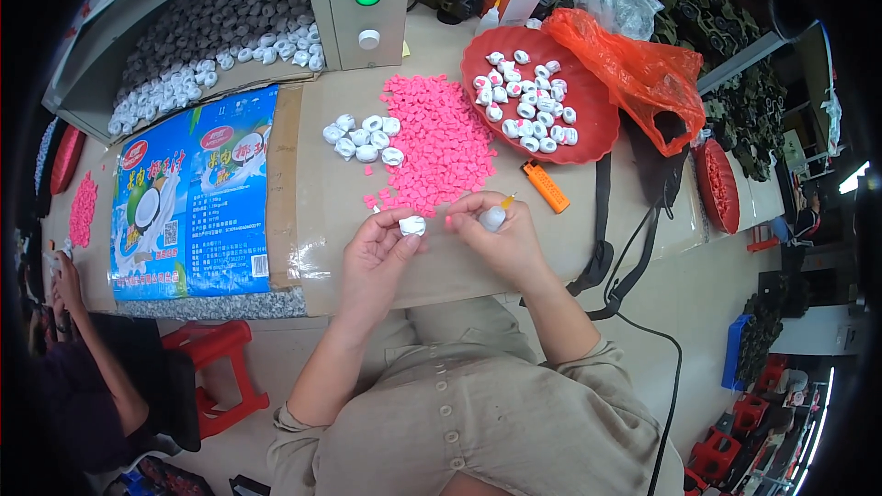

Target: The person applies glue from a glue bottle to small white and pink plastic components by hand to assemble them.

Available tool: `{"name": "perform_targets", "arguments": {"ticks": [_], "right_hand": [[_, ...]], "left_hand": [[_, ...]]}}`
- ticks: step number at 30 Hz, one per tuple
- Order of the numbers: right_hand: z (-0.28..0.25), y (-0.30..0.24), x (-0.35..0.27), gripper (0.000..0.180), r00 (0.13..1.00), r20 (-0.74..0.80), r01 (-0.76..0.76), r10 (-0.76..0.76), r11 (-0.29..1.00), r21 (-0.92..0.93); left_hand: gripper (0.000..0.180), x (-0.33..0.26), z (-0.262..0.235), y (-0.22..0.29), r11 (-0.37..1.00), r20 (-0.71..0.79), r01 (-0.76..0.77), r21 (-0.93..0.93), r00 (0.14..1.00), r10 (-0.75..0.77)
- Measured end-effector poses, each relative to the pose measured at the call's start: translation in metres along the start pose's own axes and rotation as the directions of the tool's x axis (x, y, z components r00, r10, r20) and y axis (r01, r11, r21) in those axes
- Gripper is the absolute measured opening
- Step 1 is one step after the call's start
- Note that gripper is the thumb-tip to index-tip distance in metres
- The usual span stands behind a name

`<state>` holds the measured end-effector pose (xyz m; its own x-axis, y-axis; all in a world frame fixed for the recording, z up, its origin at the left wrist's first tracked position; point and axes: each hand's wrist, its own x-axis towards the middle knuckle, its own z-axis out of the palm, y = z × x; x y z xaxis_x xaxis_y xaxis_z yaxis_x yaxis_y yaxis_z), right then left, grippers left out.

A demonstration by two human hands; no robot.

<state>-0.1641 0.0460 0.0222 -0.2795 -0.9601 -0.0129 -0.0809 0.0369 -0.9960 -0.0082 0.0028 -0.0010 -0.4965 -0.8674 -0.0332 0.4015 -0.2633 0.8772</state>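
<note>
Over the near edge of the table, my left hand (pixel 378 253) is closed, pinching a small white rounded piece (pixel 412 226) with dark markings. My right hand (pixel 503 237) is closed too. Its thumb and forefinger hold a tiny pink piece (pixel 449 219), and a small squeeze bottle (pixel 492 218) with a yellow nozzle is tucked in the same hand. A spread of loose pink pieces (pixel 441 138) lies just beyond both hands. To its left sits a cluster of white pieces (pixel 365 139). A red scalloped tray (pixel 588 119) at the right carries several more, some showing pink.
An orange lighter (pixel 546 187) lies below the tray, beside black straps (pixel 602 239). An orange plastic bag (pixel 634 69) overlaps the tray's rim. At left, a blue printed cardboard sheet (pixel 193 202) covers the table before a grey machine (pixel 363 9) full of white pieces. Another person's hand (pixel 64 285) shows far left.
</note>
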Motion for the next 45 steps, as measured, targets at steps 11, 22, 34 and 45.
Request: {"name": "perform_targets", "arguments": {"ticks": [11, 22, 34, 45], "right_hand": [[0.012, -0.001, -0.004, 0.013, 0.968, 0.209, -0.205, 0.136, 0.913, 0.353], [0.015, -0.004, -0.004, 0.012, 0.969, 0.173, -0.225, 0.177, 0.921, 0.317], [0.021, 0.006, -0.003, 0.008, 0.987, 0.122, -0.132, 0.101, 0.952, 0.276], [0.027, 0.005, -0.005, 0.007, 0.998, 0.049, -0.052, 0.050, 0.998, 0.036]], "left_hand": [[0.025, -0.002, 0.000, -0.002, 0.997, 0.099, -0.014, 0.076, 0.995, 0.007], [0.024, -0.003, -0.004, -0.002, 0.989, 0.102, 0.001, 0.148, 0.995, -0.017], [0.022, -0.003, 0.001, -0.001, 0.998, 0.004, 0.005, 0.065, 1.000, -0.005], [0.020, 0.000, 0.001, -0.001, 0.993, -0.090, 0.051, 0.102, 0.995, -0.042]]}}
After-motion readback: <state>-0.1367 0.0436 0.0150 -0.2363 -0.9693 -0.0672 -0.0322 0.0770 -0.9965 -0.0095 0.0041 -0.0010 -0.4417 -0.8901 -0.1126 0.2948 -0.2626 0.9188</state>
